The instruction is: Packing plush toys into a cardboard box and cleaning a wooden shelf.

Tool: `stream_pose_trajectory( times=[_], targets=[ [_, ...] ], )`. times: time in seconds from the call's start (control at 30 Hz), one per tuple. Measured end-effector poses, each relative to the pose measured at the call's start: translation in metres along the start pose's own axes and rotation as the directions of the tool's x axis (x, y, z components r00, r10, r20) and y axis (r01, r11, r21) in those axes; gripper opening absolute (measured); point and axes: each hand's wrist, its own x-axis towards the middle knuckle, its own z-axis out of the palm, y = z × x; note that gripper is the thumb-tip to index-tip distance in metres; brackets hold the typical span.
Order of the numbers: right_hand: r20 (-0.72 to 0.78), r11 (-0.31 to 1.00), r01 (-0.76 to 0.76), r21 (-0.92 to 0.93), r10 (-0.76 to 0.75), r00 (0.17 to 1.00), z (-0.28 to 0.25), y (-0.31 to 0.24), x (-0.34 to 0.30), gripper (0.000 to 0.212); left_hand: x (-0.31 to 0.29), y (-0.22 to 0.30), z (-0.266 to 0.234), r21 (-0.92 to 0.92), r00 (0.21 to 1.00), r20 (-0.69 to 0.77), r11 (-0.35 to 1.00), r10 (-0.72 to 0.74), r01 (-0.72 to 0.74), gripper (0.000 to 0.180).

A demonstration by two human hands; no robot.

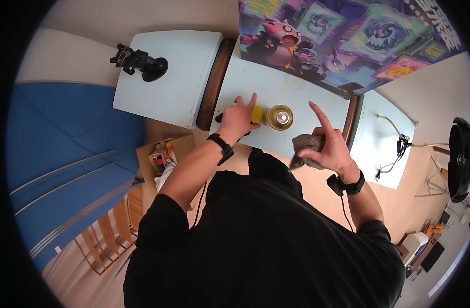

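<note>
A black stand (148, 66) sits far left, an open cardboard box (185, 149) below. The left hand (237, 120) spreads over a dark object (219, 118), hiding most; its grip is unclear. Beside it: a yellow round thing (256, 114), then a gold tin (279, 118). The right hand (330, 147) clasps a grey-brown cloth (303, 143); a plugged cable (402, 146) lies farther right.

A black, plain cloth top (266, 236) with short sleeves covers the torso at six o'clock, its left sleeve (163, 223) toward half past seven, its right sleeve (376, 233) at four. Both hands (238, 123) (330, 149) are bare. The left wrist wears a black strap with a dark module (223, 150); the right, a black wristband (355, 185) with a small black box (335, 185) at its nine o'clock. Thin black cables (199, 205) (345, 213) show below each, the left slanting toward seven o'clock.
</note>
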Motion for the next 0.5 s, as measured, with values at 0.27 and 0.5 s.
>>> stream_pose_trajectory(
  times=[0.27, 0.5],
  targets=[
    [0.299, 0.863, 0.123, -0.49, 0.034, 0.954, 0.038, -0.036, 0.068, 0.122, 0.0, -0.02, 0.032, -0.336, 0.987, -0.134, 0.933, 0.091, -0.131, 0.054],
    [0.166, 0.828, -0.034, -0.559, 0.152, 0.974, 0.049, -0.01, 0.058, 0.082, -0.091, -0.022, 0.085, -0.294, 0.862, -0.506, 0.942, -0.011, -0.161, 0.051]
  ],
)
